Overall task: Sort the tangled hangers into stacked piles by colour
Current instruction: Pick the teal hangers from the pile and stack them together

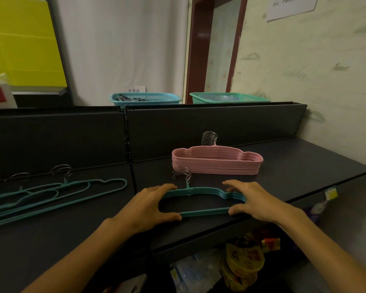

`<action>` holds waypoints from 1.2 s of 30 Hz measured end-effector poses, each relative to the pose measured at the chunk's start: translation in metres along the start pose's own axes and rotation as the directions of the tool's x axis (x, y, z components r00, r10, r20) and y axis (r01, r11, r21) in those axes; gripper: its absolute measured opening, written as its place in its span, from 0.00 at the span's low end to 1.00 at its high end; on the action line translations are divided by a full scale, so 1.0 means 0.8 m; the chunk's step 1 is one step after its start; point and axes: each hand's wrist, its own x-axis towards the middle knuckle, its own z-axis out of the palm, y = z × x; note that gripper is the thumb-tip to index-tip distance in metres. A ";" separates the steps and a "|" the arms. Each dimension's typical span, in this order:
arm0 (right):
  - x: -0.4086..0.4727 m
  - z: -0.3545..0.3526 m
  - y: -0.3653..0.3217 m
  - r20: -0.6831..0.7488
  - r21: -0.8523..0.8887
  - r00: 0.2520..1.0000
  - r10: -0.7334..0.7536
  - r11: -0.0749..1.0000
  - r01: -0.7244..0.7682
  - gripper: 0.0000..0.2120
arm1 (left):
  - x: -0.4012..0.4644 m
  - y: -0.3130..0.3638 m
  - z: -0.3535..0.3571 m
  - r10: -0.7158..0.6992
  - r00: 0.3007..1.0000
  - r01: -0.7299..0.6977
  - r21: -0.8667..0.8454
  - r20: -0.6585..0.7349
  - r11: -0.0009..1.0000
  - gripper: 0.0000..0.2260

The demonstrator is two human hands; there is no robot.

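Fingers of both hands, left hand (145, 205) and right hand (255, 200), grasp the teal hanger stack (205, 193) (ends only).

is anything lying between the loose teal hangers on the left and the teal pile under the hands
Nothing visible does. The shelf between the loose teal hangers and the teal pile looks bare, apart from a slim black divider strip at the back.

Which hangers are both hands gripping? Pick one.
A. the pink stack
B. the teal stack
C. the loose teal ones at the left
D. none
B: the left hand and right hand clasp the two ends of the teal stack; the pink stack sits untouched behind it.
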 end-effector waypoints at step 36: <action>0.143 0.152 -0.387 0.142 -0.180 0.904 -0.403 0.888 0.424 0.43 | -0.295 -0.246 -0.157 -0.386 0.834 0.519 0.324 -0.394 0.791 0.41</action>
